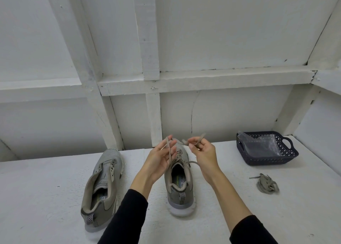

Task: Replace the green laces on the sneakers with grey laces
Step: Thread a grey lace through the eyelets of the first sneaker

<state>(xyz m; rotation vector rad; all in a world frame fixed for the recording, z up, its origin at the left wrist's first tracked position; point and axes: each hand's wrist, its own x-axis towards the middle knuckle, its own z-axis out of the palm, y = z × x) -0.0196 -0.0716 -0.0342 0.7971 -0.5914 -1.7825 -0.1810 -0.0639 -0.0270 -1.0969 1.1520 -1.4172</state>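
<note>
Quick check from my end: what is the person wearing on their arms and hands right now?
Both arms wear long black sleeves pushed partway up the forearms. The left hand and right hand are bare: no gloves, and no rings, watch or markings that I can make out.

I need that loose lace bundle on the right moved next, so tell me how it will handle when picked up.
The bundled lace lies in slack, flat loops, so it is probably floppy and may unravel if lifted by one strand. It looks thin, likely very light. One end trails off to the left, so it may dangle; gathering the whole bundle seems safer.
</note>
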